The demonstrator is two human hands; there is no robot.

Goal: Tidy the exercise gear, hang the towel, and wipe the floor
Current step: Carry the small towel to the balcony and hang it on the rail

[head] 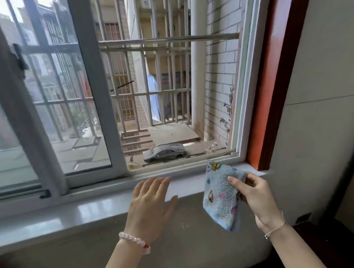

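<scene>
A small light-blue towel [222, 194] with coloured cartoon prints hangs folded from my right hand [256, 197], which pinches its upper edge between thumb and fingers, just below the right end of the window sill. My left hand [150, 203] is held flat with straight fingers spread, over the front edge of the white sill [84, 209]; I cannot tell whether it touches it. Beyond the open window a horizontal metal rail [168, 39] runs across the outside security bars. No exercise gear shows in this view.
The sliding window pane [50, 88] is pushed to the left, leaving the right half open. Outside stand metal bars [160, 84], a white pipe [198, 73] and a tiled wall. A dusty toy car [164, 153] lies on the outer ledge. A red-brown frame [270, 80] borders the right side.
</scene>
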